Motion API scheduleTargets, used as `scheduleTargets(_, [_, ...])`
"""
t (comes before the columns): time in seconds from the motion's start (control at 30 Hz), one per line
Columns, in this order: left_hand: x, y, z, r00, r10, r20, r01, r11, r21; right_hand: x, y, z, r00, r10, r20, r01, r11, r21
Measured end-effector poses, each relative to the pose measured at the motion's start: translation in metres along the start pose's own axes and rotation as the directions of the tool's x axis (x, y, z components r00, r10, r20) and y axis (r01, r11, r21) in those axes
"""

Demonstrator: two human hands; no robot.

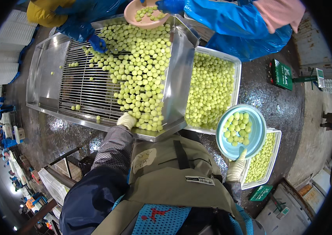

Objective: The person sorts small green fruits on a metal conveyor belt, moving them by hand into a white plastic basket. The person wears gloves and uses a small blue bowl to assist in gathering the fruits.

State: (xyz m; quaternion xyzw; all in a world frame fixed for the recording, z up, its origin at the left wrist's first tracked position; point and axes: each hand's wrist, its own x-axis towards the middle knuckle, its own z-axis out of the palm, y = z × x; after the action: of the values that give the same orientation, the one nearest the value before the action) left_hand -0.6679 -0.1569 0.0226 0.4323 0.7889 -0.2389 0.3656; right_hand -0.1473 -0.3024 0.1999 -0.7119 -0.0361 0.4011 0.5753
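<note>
My left hand (127, 120), in a pale glove, is at the near edge of a stainless-steel sorting table (177, 67) with a bar grate. It touches round green fruits (142, 91) heaped there; its fingertips are hidden among them, so whether it grips any is unclear. Out to the right, my gloved right hand (236, 170) holds a light blue plastic basin (258, 141) by its near rim. Several green fruits (236, 129) lie inside. Below the basin and partly covered by it is a white crate (276, 158) full of the same fruits.
Another white crate (236, 76) of fruits stands against the table's right end. Across the table, a co-worker's blue-gloved hand (98, 44) reaches onto the fruits. A second person's gloved hand (168, 6) is at a pink basin (129, 14). Green scales (282, 75) stand on the wet floor.
</note>
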Motion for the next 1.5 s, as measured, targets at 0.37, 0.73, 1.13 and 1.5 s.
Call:
scheduleTargets(0.37, [-0.041,0.067,0.022,0.835,0.519,0.182,-0.323,0.73,-0.602,-0.012,0.017,0.009,0.999,-0.038,0.021,0.041,0.985,-0.166])
scheduleTargets(0.73, [0.147,-0.247,-0.164,0.699,-0.17,-0.695,0.159,0.984,-0.08,-0.043,0.028,0.006,0.977,-0.058,0.205,0.212,0.342,-0.916])
scheduleTargets(1.13, [0.097,-0.149,-0.121,0.984,-0.177,0.032,0.178,0.927,-0.33,-0.05,0.008,0.008,0.975,-0.191,0.118,0.218,0.691,-0.689])
scheduleTargets(1.5, [0.318,-0.109,-0.247,0.599,0.086,-0.796,-0.634,0.658,-0.406,-0.068,0.013,0.059,0.988,0.133,-0.085,-0.138,0.988,-0.067])
